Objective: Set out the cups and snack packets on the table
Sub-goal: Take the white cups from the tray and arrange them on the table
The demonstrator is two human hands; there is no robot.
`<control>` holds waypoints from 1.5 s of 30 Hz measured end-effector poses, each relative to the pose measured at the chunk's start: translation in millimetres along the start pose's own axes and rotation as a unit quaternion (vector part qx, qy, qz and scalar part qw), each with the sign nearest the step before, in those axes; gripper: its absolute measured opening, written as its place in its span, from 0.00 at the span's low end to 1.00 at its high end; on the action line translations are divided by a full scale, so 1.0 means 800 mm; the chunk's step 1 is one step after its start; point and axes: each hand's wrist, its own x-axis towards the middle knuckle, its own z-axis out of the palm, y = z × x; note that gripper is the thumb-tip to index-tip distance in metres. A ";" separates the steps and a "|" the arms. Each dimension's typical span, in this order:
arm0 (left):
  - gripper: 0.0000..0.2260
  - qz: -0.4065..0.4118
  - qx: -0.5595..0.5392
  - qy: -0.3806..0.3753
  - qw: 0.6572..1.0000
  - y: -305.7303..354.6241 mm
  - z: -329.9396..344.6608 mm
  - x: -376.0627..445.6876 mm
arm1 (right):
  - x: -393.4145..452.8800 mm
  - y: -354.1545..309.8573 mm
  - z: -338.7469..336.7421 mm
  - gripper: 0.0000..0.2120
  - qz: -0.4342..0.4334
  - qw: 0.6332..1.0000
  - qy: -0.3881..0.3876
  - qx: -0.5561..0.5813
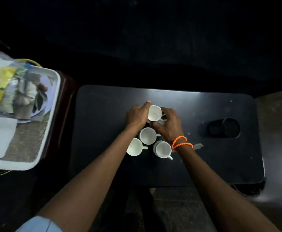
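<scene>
- The dark table (103, 131) lies bare across its left part, from the far edge down to the near edge; a hand could pass there.
- Mid-frame, four white cups block the way: the far cup (154, 113), the middle cup (147, 135), the near-left cup (135, 147) and the near-right cup (163, 149) sit close together.
- The left hand (137, 115) and right hand (168, 124) flank the far cup, closing both sides.
- A dark round container (224, 128) occupies the right part; open surface lies between it and the cups.
- At frame left, the white tray (53, 104) is crowded with packets (4, 84).
</scene>
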 end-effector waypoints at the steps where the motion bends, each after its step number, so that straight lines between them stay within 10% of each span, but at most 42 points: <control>1: 0.32 0.009 0.054 -0.020 0.998 0.001 0.014 0.000 | -0.007 0.017 -0.007 0.26 0.015 1.000 0.001 0.004; 19: 0.30 0.142 0.350 -0.096 0.921 -0.019 0.080 -0.009 | -0.065 0.112 0.010 0.24 0.083 0.994 0.044 0.059; 25: 0.18 0.263 0.158 0.112 0.945 -0.041 0.062 -0.074 | -0.086 0.108 -0.001 0.18 0.121 0.980 0.112 0.113; 29: 0.14 0.173 0.008 0.165 0.971 -0.086 0.077 -0.136 | -0.126 0.111 -0.001 0.19 0.166 0.963 0.199 0.078; 35: 0.06 0.039 -0.006 0.129 0.991 -0.138 0.107 -0.177 | -0.162 0.098 0.018 0.14 0.088 0.986 0.126 0.066; 45: 0.24 -0.032 -0.080 0.077 0.993 -0.114 0.125 -0.167 | -0.149 0.110 0.008 0.19 0.086 0.991 0.066 0.081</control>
